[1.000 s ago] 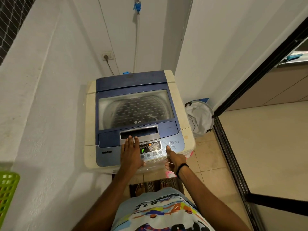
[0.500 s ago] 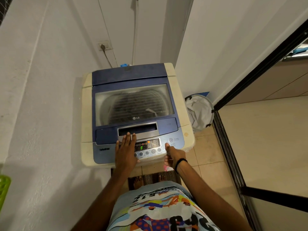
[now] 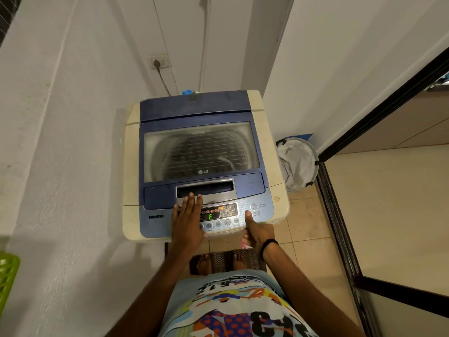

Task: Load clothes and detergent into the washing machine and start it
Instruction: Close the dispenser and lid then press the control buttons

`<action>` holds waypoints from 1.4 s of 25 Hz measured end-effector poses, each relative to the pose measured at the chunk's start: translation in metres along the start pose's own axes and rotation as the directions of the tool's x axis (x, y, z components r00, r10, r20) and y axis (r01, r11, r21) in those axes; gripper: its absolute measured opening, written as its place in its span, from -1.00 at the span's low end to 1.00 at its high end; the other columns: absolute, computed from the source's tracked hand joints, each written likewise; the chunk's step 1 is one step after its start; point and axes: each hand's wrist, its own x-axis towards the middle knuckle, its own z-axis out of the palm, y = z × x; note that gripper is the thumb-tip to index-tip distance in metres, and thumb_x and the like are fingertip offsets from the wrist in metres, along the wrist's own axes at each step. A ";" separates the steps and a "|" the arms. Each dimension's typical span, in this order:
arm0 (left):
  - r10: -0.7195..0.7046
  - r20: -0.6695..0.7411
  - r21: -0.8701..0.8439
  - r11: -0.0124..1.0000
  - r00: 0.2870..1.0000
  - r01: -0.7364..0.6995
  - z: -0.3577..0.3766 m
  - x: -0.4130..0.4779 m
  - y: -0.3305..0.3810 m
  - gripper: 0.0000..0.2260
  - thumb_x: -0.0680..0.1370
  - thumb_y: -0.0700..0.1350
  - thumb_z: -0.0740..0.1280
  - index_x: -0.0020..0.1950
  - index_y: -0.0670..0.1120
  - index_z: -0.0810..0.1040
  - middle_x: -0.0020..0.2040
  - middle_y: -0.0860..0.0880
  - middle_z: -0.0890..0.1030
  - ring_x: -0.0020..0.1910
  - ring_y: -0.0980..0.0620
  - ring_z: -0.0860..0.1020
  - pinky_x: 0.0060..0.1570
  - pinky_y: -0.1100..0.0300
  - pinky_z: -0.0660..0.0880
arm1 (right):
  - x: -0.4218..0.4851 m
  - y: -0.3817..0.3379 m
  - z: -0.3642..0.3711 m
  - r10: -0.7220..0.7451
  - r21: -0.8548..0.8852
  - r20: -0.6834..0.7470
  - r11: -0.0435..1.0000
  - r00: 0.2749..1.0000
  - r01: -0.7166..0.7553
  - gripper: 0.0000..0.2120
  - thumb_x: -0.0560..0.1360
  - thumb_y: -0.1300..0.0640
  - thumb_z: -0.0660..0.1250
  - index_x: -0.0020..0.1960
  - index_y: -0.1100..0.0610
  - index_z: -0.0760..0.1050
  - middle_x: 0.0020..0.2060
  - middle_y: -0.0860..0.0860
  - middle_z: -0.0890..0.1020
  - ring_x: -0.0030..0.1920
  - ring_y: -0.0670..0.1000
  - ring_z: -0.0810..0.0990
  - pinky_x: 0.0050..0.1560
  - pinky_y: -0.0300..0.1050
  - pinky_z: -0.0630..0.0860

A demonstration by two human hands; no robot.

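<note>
- My left hand (image 3: 187, 220) lies flat, palm down, on the left part of the control panel (image 3: 264, 222). The fingers are straight and close together, and their tips reach the silver lid handle (image 3: 206, 188).
- My right hand (image 3: 258, 231) has its thumb (image 3: 248, 214) stretched out, with the tip pressed on the panel just beside the START/PAUSE label (image 3: 256, 213). The other fingers are curled in below the machine's front edge and grasp nothing that I can see. A black wristband (image 3: 267, 246) circles the wrist.
- The washing machine (image 3: 131, 166) is a cream and blue LG top-loader. It stands directly before me, against the white wall.
- The lid (image 3: 155, 113) is closed. Through its window (image 3: 199, 152) the drum shows, with dark contents that I cannot tell apart.
- The display (image 3: 210, 216), between my two hands, shows a green "F" under small red indicators.
- A grey laundry hamper (image 3: 298, 164) stands on the tiled floor just right of the machine.
- A green basket (image 3: 7, 280) shows at the left edge of the view.
</note>
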 end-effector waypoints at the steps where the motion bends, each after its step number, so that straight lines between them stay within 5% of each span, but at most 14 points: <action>1: -0.002 -0.003 -0.004 1.000 1.000 0.002 0.000 0.000 0.000 -0.01 0.45 0.09 0.48 0.62 -0.01 -0.15 0.63 -0.07 -0.11 0.61 -0.05 -0.13 0.55 -0.07 -0.18 | -0.001 0.000 0.000 -0.010 -0.007 0.000 1.000 1.000 0.010 -0.48 0.34 -0.27 0.48 -0.27 0.23 0.57 -0.42 0.14 0.62 -0.43 0.09 0.59 -0.12 0.11 0.69; 7: -0.004 0.000 -0.034 0.999 1.000 0.004 0.001 -0.002 -0.001 -0.01 0.44 0.10 0.49 0.62 0.00 -0.14 0.63 -0.06 -0.12 0.61 -0.04 -0.13 0.54 -0.09 -0.18 | -0.010 0.002 0.007 -0.040 -0.015 0.036 0.999 0.999 0.040 -0.37 0.20 -0.28 0.58 -0.09 0.26 0.60 -0.37 0.13 0.58 -0.40 0.06 0.54 -0.28 -0.08 0.63; 16: -0.013 -0.002 -0.027 1.000 1.000 0.013 0.000 -0.006 -0.003 -0.03 0.46 0.06 0.48 0.63 0.02 -0.14 0.64 -0.05 -0.13 0.61 -0.06 -0.11 0.53 -0.12 -0.16 | -0.018 0.000 0.017 -0.040 -0.045 0.000 0.998 0.999 0.040 -0.54 0.30 -0.03 0.61 -0.09 0.31 0.53 -0.34 0.17 0.62 -0.40 0.07 0.56 -0.17 0.12 0.69; 23: -0.015 -0.003 -0.012 1.000 1.000 0.014 0.002 -0.007 -0.006 -0.01 0.44 0.12 0.48 0.62 0.03 -0.16 0.63 -0.05 -0.15 0.61 -0.05 -0.13 0.53 -0.13 -0.15 | -0.016 -0.005 0.029 0.013 0.016 -0.077 1.000 0.997 -0.012 -0.42 0.27 0.03 0.61 0.13 0.29 0.49 -0.12 0.18 0.66 -0.19 0.10 0.66 -0.39 -0.08 0.64; 29: -0.014 -0.003 -0.016 1.000 1.000 0.014 0.001 -0.008 -0.004 0.02 0.43 0.13 0.49 0.62 0.02 -0.18 0.63 -0.05 -0.15 0.61 -0.05 -0.13 0.53 -0.13 -0.16 | -0.010 -0.006 0.032 0.077 0.162 -0.039 0.984 0.996 -0.070 -0.25 0.12 0.16 0.63 0.22 0.29 0.41 0.02 0.22 0.66 -0.12 0.15 0.68 -0.35 0.02 0.66; 35: -0.018 -0.007 -0.021 1.000 1.000 0.018 0.002 -0.009 -0.004 0.03 0.43 0.15 0.49 0.62 0.03 -0.18 0.63 -0.05 -0.16 0.61 -0.05 -0.14 0.53 -0.12 -0.15 | -0.014 -0.002 0.026 0.025 0.128 -0.004 0.992 1.000 -0.024 -0.26 0.25 0.09 0.65 0.27 0.34 0.39 -0.21 0.23 0.66 -0.34 0.13 0.63 -0.35 -0.04 0.64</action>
